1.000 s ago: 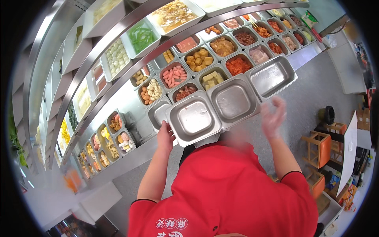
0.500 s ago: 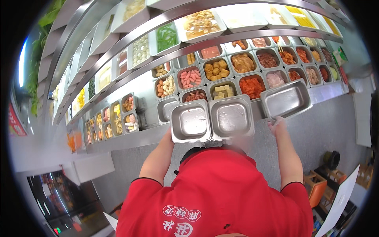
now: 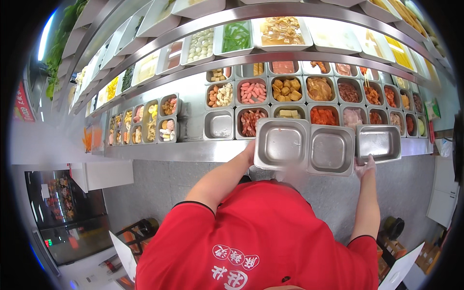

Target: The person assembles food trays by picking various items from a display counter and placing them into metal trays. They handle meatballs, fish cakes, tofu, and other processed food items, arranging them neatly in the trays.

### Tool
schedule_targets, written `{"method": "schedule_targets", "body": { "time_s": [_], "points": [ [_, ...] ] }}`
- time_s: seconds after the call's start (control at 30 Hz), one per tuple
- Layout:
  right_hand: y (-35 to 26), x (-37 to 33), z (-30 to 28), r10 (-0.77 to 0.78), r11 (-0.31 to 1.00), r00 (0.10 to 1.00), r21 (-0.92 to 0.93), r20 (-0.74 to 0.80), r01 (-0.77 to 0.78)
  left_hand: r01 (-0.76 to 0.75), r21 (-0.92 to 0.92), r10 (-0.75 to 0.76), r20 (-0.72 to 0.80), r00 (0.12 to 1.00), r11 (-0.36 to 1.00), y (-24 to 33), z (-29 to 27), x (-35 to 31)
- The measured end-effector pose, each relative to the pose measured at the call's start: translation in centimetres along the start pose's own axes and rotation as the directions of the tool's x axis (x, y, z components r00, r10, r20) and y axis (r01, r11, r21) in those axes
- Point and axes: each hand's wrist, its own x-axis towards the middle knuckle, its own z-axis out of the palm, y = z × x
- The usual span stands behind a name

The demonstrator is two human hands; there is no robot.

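Three bare steel food pans are side by side in front of me, over the counter's front edge. My left hand [image 3: 250, 152] is closed on the outer side of the left pan [image 3: 282, 145], its fingers mostly hidden. At the right pan [image 3: 379, 144], my right hand [image 3: 366, 167], seemingly in a thin clear glove, grips the front edge with the thumb up. Between them sits the middle pan [image 3: 331, 151]; what bears it is hidden. Behind the pans, the counter's row holds tofu blocks [image 3: 289, 113], red marinated meat [image 3: 323, 116] and pale meat slices [image 3: 354, 117].
An unfilled steel pan [image 3: 218, 124] sits in the counter at left, beside sliced sausage [image 3: 252, 122]. Smaller filled pans [image 3: 166, 130] stand further left. A steel shelf rail [image 3: 270, 54] with white trays runs above. A steel counter edge [image 3: 193, 151] borders the grey floor [image 3: 193, 176].
My view and body have shifted, and the pans have moved right along the counter. The right pan, tilted and apart before, is now level and close against the middle one.
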Motion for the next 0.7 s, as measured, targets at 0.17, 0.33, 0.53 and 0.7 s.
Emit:
{"method": "schedule_targets", "body": {
  "time_s": [0.17, 0.33, 0.53, 0.7],
  "points": [
    [6.8, -8.5, -1.4, 0.212, 0.951, 0.889, -0.294, 0.405, -0.093, -0.075, -0.008, 0.075, -0.041, 0.996, 0.997, -1.6, 2.3, 0.8],
    [10.8, -10.0, -1.6, 0.082, 0.990, 0.787, -0.142, 0.611, 0.007, 0.010, 0.046, -0.006, -0.087, 0.996, 0.999, -1.7, 3.7, 2.6],
    [9.5, -8.4, -1.9, 0.021, 0.996, 0.906, -0.088, 0.422, 0.018, 0.076, 0.084, -0.085, 0.109, 0.990, 0.994, -1.1, 5.0, 3.3],
    [10.8, -9.0, -2.6, -0.001, 1.000, 0.891, 0.008, 0.453, -0.003, 0.131, 0.225, -0.099, -0.149, 0.984, 0.965, 1.1, 2.0, 3.5]
  ]
}}
